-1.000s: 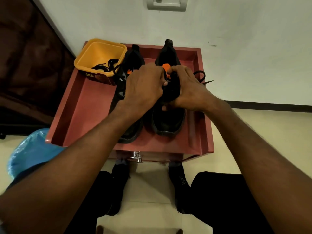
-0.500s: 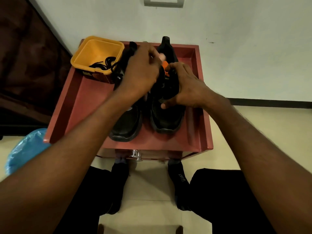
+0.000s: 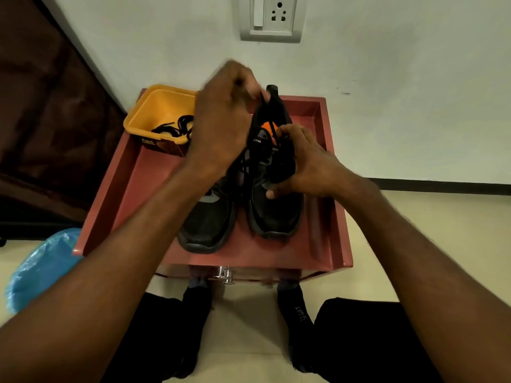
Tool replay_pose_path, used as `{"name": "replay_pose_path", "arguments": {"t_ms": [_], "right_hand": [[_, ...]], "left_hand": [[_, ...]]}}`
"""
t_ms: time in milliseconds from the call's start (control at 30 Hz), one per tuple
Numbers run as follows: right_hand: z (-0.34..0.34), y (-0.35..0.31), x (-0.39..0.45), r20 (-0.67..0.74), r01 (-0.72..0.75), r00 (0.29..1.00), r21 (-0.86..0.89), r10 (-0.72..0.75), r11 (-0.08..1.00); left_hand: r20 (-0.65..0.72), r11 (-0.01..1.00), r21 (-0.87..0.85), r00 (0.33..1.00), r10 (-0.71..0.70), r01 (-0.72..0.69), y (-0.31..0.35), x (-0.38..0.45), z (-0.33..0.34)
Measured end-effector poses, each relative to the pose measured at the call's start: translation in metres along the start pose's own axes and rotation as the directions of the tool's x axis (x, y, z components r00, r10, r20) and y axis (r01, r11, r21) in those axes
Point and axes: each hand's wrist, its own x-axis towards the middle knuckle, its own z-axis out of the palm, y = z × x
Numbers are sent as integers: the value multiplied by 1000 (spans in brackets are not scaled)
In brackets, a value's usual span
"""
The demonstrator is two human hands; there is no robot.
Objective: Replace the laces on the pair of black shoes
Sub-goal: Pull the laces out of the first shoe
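Two black shoes stand side by side on a red tray-topped table [image 3: 329, 217], toes toward me. My right hand [image 3: 307, 164] grips the right shoe [image 3: 276, 208] around its tongue and upper. My left hand [image 3: 224, 120] is raised above the left shoe [image 3: 207, 225] and pinches a black lace [image 3: 269, 117] that runs up from the right shoe's eyelets. The left hand is motion-blurred and hides most of the left shoe's top. An orange patch [image 3: 266, 127] shows on the right shoe's tongue.
A yellow tub [image 3: 154, 111] with black laces [image 3: 177, 127] inside sits at the tray's back left corner. A white wall with a socket plate [image 3: 271, 17] rises behind. A blue bag [image 3: 41, 266] lies on the floor left; my socked feet rest under the table.
My left hand has risen up and back from the shoes, drawing the black lace upward. My right hand has stayed on the right shoe.
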Motion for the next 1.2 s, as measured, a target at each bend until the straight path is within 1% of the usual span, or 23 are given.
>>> {"name": "replay_pose_path", "arguments": {"t_ms": [33,67,100,133,167,200,267,300,367,533,600,633,700,767,800,833,867,900,933,1033,1067,1133,1200], "right_hand": [[0,1,0,-3,4,1000,-6,-5,1000],[1,1,0,-4,9,1000,-16,-9,1000],[2,0,1,0,10,1000,-24,-10,1000],[2,-1,2,4,7,1000,-30,-7,1000],[2,-1,3,9,4,1000,-31,-4,1000],[2,-1,4,16,4,1000,-27,-3,1000],[2,-2,5,30,8,1000,-7,-8,1000],[2,-2,5,31,9,999,8,-10,1000],[3,-1,4,33,17,999,24,-17,1000],[1,1,3,27,51,998,28,-52,998],[0,3,3,27,39,999,56,-41,998],[-1,3,3,27,33,999,74,-35,997],[-1,4,3,20,30,999,97,-32,995],[0,4,4,12,31,999,93,-32,995],[0,4,4,10,31,999,85,-32,996],[0,3,4,11,32,999,84,-33,996],[0,3,5,12,33,999,94,-34,995],[0,3,5,11,35,999,105,-36,994],[0,2,5,8,37,999,108,-38,993],[0,3,5,-10,44,999,75,-44,996],[0,3,5,-15,49,999,67,-48,997],[0,4,5,-20,55,998,61,-53,997],[-1,4,5,-19,58,998,59,-57,997]], "left_hand": [[-23,978,-206,999,-50,44,5,3,-3],[-29,950,-300,995,-97,84,7,4,-5],[-18,950,-286,990,-138,127,6,4,-5],[0,972,-176,987,-159,157,1,2,-3],[36,988,16,987,-154,154,-8,-1,0],[103,963,244,984,-143,114,-18,-4,3],[259,812,584,950,-176,-9,-34,-12,12],[294,739,672,931,-214,-42,-38,-16,17],[287,692,720,933,-218,-60,-37,-21,22],[196,770,636,975,-102,-47,-35,-24,16],[98,820,572,993,-59,-8,-29,-14,10],[36,884,468,999,-32,12,-24,-7,5],[-55,997,61,998,-41,44,-11,6,-7],[-70,944,-314,989,-129,100,-3,11,-19],[-51,900,-405,979,-198,161,-4,10,-20],[-33,890,-395,965,-260,227,-9,8,-20],[-18,920,-278,956,-292,276,-15,6,-18],[9,955,-89,959,-284,284,-24,5,-14],[65,964,110,967,-248,240,-31,2,-12],[300,869,492,948,-109,-55,-41,-10,-2],[323,811,574,941,-98,-112,-41,-13,1],[285,743,657,954,-94,-124,-41,-18,7],[206,779,625,974,-94,-57,-43,-17,10]]}}
